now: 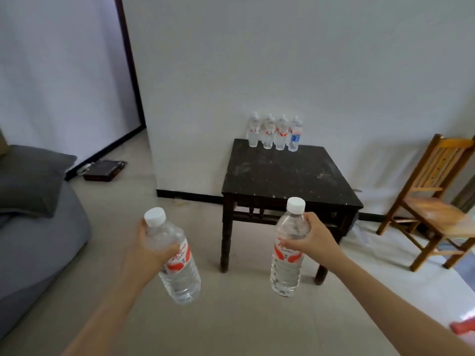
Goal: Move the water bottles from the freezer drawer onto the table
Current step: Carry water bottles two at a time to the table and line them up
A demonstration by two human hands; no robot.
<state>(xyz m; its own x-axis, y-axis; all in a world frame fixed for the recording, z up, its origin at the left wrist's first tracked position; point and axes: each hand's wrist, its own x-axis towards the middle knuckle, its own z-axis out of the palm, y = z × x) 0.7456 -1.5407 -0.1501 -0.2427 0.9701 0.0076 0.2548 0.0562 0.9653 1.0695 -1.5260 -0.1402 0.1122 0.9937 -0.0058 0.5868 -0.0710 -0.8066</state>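
The left bottle is clamped, tilted, in the left grip; the right bottle is clamped upright in the right grip, fingers curled round each. Both are held above the floor, short of the counter, where four bottles are lined along the far edge.
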